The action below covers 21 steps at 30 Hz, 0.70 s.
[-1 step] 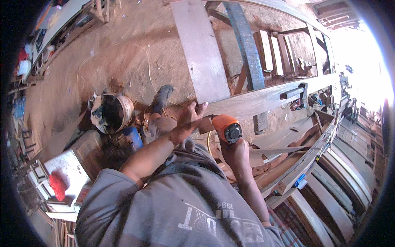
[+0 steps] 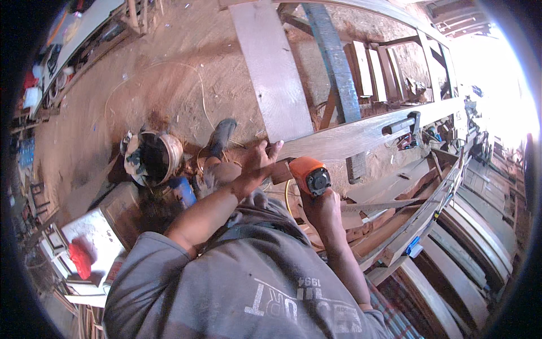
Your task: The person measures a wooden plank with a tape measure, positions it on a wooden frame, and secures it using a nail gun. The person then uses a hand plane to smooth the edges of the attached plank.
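A pneumatic nail gun (image 2: 310,174) with an orange body and black end cap is in my right hand (image 2: 323,209), which is wrapped round its handle. Its nose points at the near end of a large wooden frame (image 2: 339,140), beside a small wood block (image 2: 280,172). My left hand (image 2: 261,164) grips the frame's near left corner, thumb and a finger showing along the edge, the other fingers mostly hidden. There the wide cross board (image 2: 276,79) meets the long side rail. A yellow air hose (image 2: 288,198) hangs below the nail gun.
A dark blue-grey beam (image 2: 333,62) runs beneath the frame. A clamp (image 2: 415,129) sits on the far rail. To my left stand a round tub (image 2: 169,153) and a blue container (image 2: 182,192). Planks (image 2: 451,248) are stacked at right, near a long wooden trough-like piece (image 2: 389,231).
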Available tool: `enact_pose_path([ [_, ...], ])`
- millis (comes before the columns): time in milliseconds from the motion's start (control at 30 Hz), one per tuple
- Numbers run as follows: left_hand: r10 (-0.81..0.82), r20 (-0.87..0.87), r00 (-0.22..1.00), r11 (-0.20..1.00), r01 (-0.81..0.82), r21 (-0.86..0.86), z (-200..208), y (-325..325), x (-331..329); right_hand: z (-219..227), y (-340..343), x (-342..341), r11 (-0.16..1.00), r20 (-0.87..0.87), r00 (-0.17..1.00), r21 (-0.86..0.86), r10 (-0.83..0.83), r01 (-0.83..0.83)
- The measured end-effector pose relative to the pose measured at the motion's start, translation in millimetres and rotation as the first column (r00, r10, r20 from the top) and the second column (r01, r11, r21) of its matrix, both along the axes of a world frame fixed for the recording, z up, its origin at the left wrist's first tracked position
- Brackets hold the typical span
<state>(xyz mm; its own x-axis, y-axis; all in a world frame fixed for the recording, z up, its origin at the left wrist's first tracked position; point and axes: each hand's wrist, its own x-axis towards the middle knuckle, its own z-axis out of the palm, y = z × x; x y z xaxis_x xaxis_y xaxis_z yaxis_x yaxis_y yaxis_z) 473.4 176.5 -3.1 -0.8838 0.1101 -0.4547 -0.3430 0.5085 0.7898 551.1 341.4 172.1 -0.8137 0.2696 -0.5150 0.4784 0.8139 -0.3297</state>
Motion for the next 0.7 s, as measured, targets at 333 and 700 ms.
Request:
enact_pose_path([
  [333,-0.002,-0.15,0.989,1.0,0.007,0.03,-4,0,3,17,49,38,0.938,-0.092,0.951,-0.221,-0.294,0.269],
  [700,-0.272,-0.016,0.962,0.96,0.271,-0.071,-15,-36,-5,27,45,44,0.876,-0.074,0.912,-0.32,-0.403,0.361],
])
